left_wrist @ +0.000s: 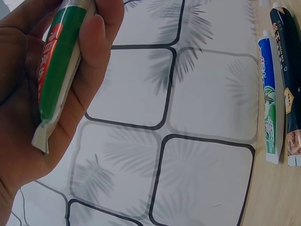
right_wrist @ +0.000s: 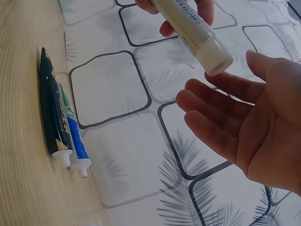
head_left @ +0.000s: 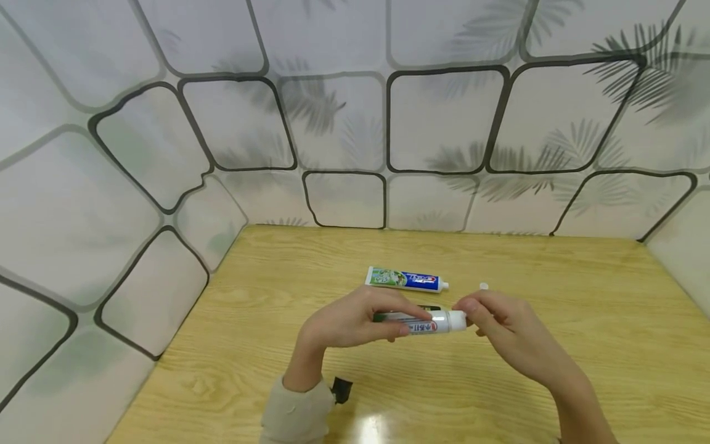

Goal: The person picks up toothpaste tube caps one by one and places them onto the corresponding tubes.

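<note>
My left hand (head_left: 355,317) grips a toothpaste tube (head_left: 438,323) between thumb and fingers, with its white cap pointing right. The left wrist view shows this tube (left_wrist: 61,61) with a green side, a red label and a crimped tail near the palm. In the right wrist view its white cap (right_wrist: 214,56) is on. Beside that cap is my right hand (right_wrist: 235,113), fingers loosely extended and thumb apart; the index fingertip is at the cap's edge, and whether it touches I cannot tell.
On the wooden table (head_left: 249,320) lie a blue and green toothpaste tube (head_left: 405,279) and a black tube (right_wrist: 52,108), both without caps. A small white cap (head_left: 484,286) lies behind my right hand. A patterned wall (head_left: 344,197) stands at the table's back. Near my left sleeve is a black tab (head_left: 341,390).
</note>
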